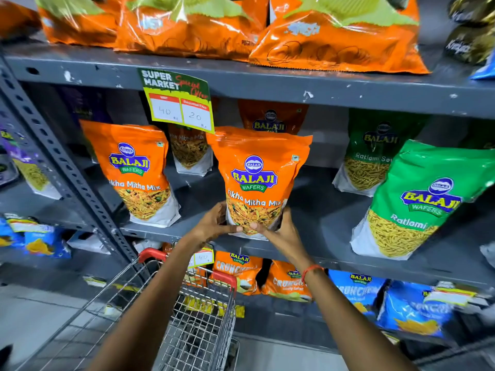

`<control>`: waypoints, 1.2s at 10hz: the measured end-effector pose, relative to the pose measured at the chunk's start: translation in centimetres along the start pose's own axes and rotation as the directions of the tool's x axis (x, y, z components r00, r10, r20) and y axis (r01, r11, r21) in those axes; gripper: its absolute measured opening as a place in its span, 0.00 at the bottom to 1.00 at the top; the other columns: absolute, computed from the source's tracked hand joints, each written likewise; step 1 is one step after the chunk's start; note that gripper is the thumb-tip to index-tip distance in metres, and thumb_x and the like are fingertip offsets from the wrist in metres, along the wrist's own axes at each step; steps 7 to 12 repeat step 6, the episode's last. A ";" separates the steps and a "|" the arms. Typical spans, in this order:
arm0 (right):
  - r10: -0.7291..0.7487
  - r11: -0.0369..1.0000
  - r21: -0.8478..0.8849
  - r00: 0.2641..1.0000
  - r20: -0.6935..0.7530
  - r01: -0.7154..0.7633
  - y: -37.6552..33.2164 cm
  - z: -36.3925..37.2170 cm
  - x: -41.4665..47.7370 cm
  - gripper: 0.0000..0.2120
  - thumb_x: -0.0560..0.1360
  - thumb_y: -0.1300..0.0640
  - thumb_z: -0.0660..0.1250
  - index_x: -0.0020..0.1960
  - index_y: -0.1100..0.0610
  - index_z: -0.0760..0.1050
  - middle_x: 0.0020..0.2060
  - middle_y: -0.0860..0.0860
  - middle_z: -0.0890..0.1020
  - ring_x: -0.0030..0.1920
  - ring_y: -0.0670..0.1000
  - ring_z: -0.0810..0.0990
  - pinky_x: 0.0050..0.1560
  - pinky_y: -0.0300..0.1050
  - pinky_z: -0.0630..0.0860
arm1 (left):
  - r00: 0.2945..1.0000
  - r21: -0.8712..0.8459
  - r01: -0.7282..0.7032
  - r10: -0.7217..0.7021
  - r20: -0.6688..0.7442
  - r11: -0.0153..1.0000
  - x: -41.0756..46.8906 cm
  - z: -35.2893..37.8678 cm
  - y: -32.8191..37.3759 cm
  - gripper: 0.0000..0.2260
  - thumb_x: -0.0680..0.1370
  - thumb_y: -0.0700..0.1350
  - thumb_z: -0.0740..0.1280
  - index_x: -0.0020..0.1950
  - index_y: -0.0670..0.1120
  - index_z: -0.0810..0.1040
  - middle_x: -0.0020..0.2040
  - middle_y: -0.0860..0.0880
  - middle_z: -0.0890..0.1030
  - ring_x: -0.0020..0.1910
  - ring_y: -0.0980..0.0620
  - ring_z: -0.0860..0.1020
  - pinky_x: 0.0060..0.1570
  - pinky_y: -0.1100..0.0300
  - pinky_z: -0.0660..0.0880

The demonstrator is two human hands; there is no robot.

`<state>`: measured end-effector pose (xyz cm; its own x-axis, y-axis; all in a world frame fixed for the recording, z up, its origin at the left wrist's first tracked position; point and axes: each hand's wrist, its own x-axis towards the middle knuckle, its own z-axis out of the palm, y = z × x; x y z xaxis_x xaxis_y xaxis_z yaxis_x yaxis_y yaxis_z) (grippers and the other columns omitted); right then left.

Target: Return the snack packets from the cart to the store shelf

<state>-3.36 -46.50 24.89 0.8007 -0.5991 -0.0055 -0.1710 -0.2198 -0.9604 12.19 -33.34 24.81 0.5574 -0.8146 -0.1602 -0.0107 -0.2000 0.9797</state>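
Note:
An orange Tikha Mitha Mix packet (pixel 257 172) stands upright at the front edge of the grey middle shelf (pixel 321 210). My left hand (pixel 214 222) grips its lower left corner and my right hand (pixel 281 231) grips its lower right corner, thumbs on the front. Another packet of the same kind (pixel 136 170) stands to the left on the same shelf, and two more stand behind. The wire cart (pixel 198 317) with red corners sits below my arms; what lies in it I cannot make out.
Green Ratlami Sev packets (pixel 417 199) stand to the right on the same shelf. A price tag (pixel 178 100) hangs from the upper shelf edge. Large orange bags (pixel 334 30) fill the top shelf. Orange and blue Crunchex bags (pixel 356 290) sit on the lower shelf. A slotted steel upright (pixel 61 162) stands at left.

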 end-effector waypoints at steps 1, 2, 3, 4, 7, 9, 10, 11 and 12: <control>0.035 0.999 -0.041 0.999 -0.012 -0.036 1.4 0.0 0.4 0.41 0.64 0.48 0.76 0.69 0.50 0.57 0.65 0.49 0.73 0.64 0.49 0.73 0.59 0.44 0.72 | 0.999 0.021 -0.021 0.022 -0.032 1.000 0.0 0.1 -0.6 0.29 0.69 0.32 0.71 0.67 0.40 0.65 0.65 0.44 0.74 0.62 0.49 0.74 0.49 0.72 0.76; 0.045 0.999 -0.007 0.998 -0.031 -0.046 1.7 0.0 0.5 0.38 0.65 0.51 0.76 0.67 0.51 0.59 0.61 0.47 0.74 0.62 0.48 0.73 0.55 0.38 0.72 | 0.999 0.037 -0.025 0.026 -0.028 0.999 0.3 0.2 -0.5 0.28 0.70 0.31 0.71 0.67 0.40 0.64 0.62 0.46 0.74 0.60 0.51 0.73 0.44 0.77 0.75; 0.054 0.999 -0.003 0.998 -0.043 -0.055 1.8 0.2 0.5 0.37 0.65 0.52 0.76 0.67 0.51 0.59 0.59 0.46 0.73 0.60 0.46 0.73 0.50 0.31 0.70 | 0.999 0.035 -0.037 0.038 -0.023 0.999 0.5 0.0 -0.8 0.29 0.70 0.32 0.71 0.68 0.40 0.64 0.62 0.46 0.74 0.60 0.51 0.74 0.47 0.74 0.75; 0.079 0.996 -0.026 0.996 -0.049 -0.081 1.5 0.0 0.6 0.38 0.63 0.51 0.77 0.66 0.52 0.60 0.63 0.50 0.74 0.61 0.48 0.73 0.54 0.39 0.72 | 0.999 0.046 -0.013 0.015 -0.038 0.999 0.3 0.1 -0.9 0.30 0.70 0.34 0.72 0.68 0.41 0.64 0.64 0.46 0.74 0.61 0.51 0.74 0.56 0.65 0.74; 0.133 0.971 -0.204 0.991 0.006 -0.128 0.8 -1.6 0.1 0.40 0.62 0.51 0.78 0.65 0.57 0.61 0.65 0.55 0.73 0.64 0.56 0.73 0.59 0.52 0.75 | 0.999 0.142 -0.040 0.042 -0.008 0.989 -1.7 1.2 -0.7 0.36 0.66 0.36 0.76 0.69 0.45 0.62 0.65 0.50 0.72 0.65 0.51 0.70 0.63 0.59 0.70; 0.133 0.971 -0.204 0.991 0.006 -0.128 0.8 -1.6 0.1 0.40 0.62 0.51 0.78 0.65 0.57 0.61 0.65 0.55 0.73 0.64 0.56 0.73 0.59 0.52 0.75 | 0.999 0.142 -0.040 0.042 -0.008 0.989 -1.7 1.2 -0.7 0.36 0.66 0.36 0.76 0.69 0.45 0.62 0.65 0.50 0.72 0.65 0.51 0.70 0.63 0.59 0.70; 0.133 0.971 -0.204 0.991 0.006 -0.128 0.8 -1.6 0.1 0.40 0.62 0.51 0.78 0.65 0.57 0.61 0.65 0.55 0.73 0.64 0.56 0.73 0.59 0.52 0.75 | 0.999 0.142 -0.040 0.042 -0.008 0.989 -1.7 1.2 -0.7 0.36 0.66 0.36 0.76 0.69 0.45 0.62 0.65 0.50 0.72 0.65 0.51 0.70 0.63 0.59 0.70; 0.133 0.971 -0.204 0.991 0.006 -0.128 0.8 -1.6 0.1 0.40 0.62 0.51 0.78 0.65 0.57 0.61 0.65 0.55 0.73 0.64 0.56 0.73 0.59 0.52 0.75 | 0.999 0.142 -0.040 0.042 -0.008 0.989 -1.7 1.2 -0.7 0.36 0.66 0.36 0.76 0.69 0.45 0.62 0.65 0.50 0.72 0.65 0.51 0.70 0.63 0.59 0.70; 0.133 0.971 -0.204 0.991 0.006 -0.128 0.8 -1.6 0.1 0.40 0.62 0.51 0.78 0.65 0.57 0.61 0.65 0.55 0.73 0.64 0.56 0.73 0.59 0.52 0.75 | 0.999 0.142 -0.040 0.042 -0.008 0.989 -1.7 1.2 -0.7 0.36 0.66 0.36 0.76 0.69 0.45 0.62 0.65 0.50 0.72 0.65 0.51 0.70 0.63 0.59 0.70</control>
